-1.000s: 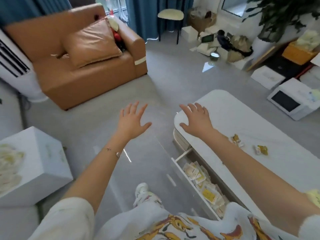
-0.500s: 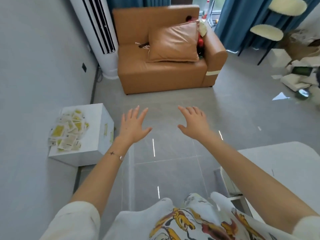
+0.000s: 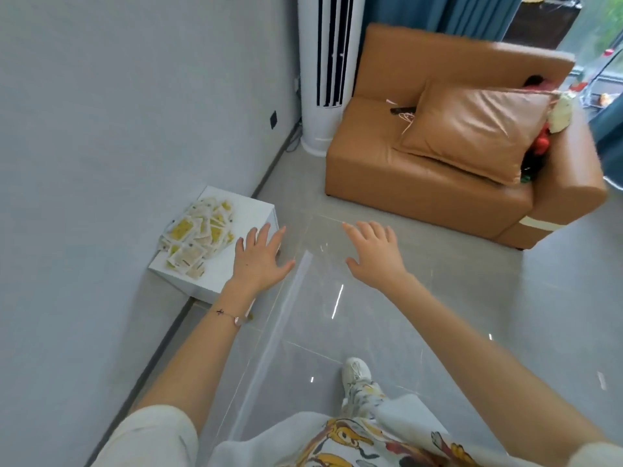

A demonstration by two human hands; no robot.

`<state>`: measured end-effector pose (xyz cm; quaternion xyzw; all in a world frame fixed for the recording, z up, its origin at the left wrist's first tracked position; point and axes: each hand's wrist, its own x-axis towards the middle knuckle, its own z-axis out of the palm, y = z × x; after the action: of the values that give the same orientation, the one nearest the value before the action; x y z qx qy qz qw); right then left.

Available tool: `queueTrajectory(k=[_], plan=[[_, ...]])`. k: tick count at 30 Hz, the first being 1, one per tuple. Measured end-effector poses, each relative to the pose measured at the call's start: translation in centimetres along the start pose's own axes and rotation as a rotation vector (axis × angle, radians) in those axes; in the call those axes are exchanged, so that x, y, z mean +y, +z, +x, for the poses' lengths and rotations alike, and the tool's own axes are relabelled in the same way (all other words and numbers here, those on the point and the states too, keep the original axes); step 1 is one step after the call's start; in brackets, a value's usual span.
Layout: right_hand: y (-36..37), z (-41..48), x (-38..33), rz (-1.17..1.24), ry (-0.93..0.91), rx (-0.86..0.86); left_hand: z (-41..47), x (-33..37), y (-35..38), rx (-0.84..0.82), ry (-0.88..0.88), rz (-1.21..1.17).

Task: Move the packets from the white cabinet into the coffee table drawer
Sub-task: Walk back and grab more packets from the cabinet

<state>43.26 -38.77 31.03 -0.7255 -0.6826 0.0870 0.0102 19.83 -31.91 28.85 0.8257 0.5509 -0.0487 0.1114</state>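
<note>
Packets [image 3: 197, 235] — heaped on white cabinet [image 3: 251, 214], far left by wall. Left hand [image 3: 259, 261], right hand [image 3: 374, 252] — fingers spread, holding nothing.

white cabinet [image 3: 249, 210]: right corner hid behind left hand [image 3: 261, 261]
packets [image 3: 197, 235]: print too blurry to read
AC tower [image 3: 325, 72]: top cut off
sofa [image 3: 404, 176]: far arm smeared w/ blur

Packets [image 3: 199, 239] piled on cabinet [image 3: 249, 214], against wall on my left. My left hand [image 3: 261, 261] over its right edge, right hand [image 3: 374, 254] over floor. Sofa [image 3: 421, 183] behind, cushion [image 3: 472, 126] on it, tower air conditioner [image 3: 325, 72] to its left.
</note>
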Motion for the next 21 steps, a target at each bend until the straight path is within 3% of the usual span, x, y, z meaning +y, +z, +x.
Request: queueTrajectory(k=[11,21], plan=[[-1.4,18.7,-2.9,0.0,-0.412,-0.106,4.3,-6.8,-1.1,0.025,-0.557,-0.165],[4.7,36.6,-11.9,-0.027,-0.528,-0.282,10.5,-16.9,4.5,-0.019,-0.851,-0.305]])
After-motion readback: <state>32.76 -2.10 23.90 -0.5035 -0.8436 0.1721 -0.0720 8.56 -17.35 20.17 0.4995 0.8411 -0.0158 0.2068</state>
